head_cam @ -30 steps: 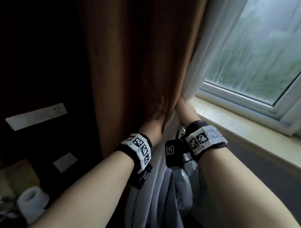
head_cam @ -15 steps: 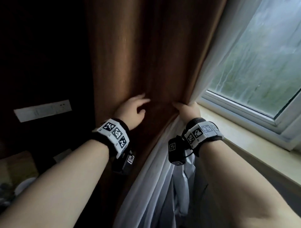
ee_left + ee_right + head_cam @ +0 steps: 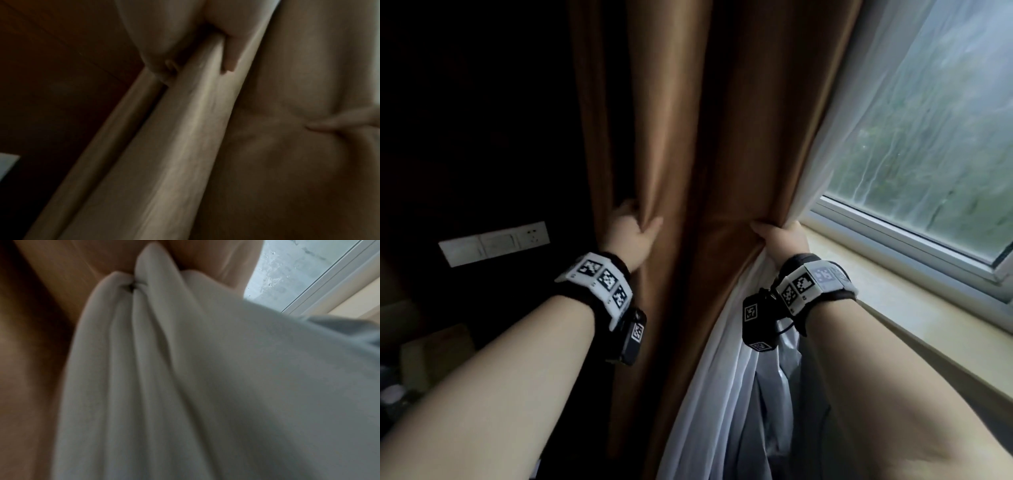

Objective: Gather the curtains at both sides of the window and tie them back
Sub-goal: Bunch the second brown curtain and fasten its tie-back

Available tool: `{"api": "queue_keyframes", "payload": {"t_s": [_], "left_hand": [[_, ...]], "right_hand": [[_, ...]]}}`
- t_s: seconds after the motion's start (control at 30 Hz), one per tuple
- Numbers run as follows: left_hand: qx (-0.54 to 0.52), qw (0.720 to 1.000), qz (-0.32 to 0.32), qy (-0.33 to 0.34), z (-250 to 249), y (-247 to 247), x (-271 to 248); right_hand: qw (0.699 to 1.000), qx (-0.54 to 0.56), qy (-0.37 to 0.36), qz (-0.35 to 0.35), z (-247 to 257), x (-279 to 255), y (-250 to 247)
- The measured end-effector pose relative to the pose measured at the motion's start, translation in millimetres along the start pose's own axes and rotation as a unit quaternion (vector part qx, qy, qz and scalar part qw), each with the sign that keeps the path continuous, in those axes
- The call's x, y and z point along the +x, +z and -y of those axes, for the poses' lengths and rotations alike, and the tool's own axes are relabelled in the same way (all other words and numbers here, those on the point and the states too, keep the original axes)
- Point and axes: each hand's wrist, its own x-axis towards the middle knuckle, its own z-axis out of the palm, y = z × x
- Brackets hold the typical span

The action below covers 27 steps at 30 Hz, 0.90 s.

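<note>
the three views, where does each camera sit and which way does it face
Head: on the head, facing forward and down at the brown curtain, window, both forearms, left hand and right hand.
Left wrist: along the left hand, at curtain folds; fingers show.
Right wrist: faces the white sheer; no hand visible.
Shared: curtain in all; window in head and right wrist.

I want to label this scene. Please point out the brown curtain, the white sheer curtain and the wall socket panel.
brown curtain (image 3: pixel 750 144): head view, middle fold.
white sheer curtain (image 3: pixel 709 394): head view, lower folds.
wall socket panel (image 3: pixel 494 242): head view, centre plate.
</note>
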Motion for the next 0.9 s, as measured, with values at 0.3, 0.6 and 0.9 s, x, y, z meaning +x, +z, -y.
{"api": "queue_keyframes", "payload": {"t_s": [0.3, 0.6, 0.9], "left_hand": [[0.11, 0.953, 0.257, 0.113, -25, 82, -33], [0.155, 0.932, 0.284, 0.162, -16, 97, -22], [0.161, 0.911, 0.36, 0.121, 11, 81, 23]], "right_hand": [[0.999, -0.003, -0.03, 0.011, -2, -2, 6], [0.979, 0.102, -0.038, 0.175, -10, 6, 3], [0.995, -0.063, -0.016, -0.071, -16, 40, 4]]}}
